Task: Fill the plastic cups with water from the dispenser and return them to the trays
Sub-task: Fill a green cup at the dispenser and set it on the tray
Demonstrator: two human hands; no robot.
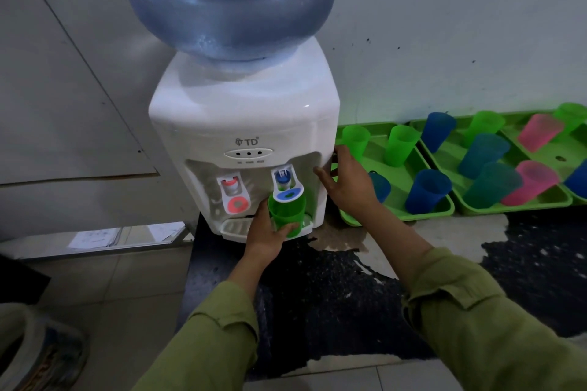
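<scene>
Against a white, speckled wall, on a dark mat over pale floor tiles, the green cup (286, 214) sits under the blue tap (285, 185) of the dispenser (241, 117), its mouth just below the blue paddle and its base above the drip tray (234, 228). The left hand (265, 235) grips it from below and behind, fingers curled round the lower wall. To do this step well, I judge the cup should be held upright and centred under the spout, with the paddle released before the water nears the brim (whether water is flowing now is too small to tell). A soft plastic wall will likely flex, so a light, low hold suits it. The right hand (348, 185) is spread open and holds nothing, thumb on the front corner and fingers on the dispenser's side, apparently steadying it. Beyond it, green trays (413, 217) by the wall carry green, blue and pink cups (428, 189).
</scene>
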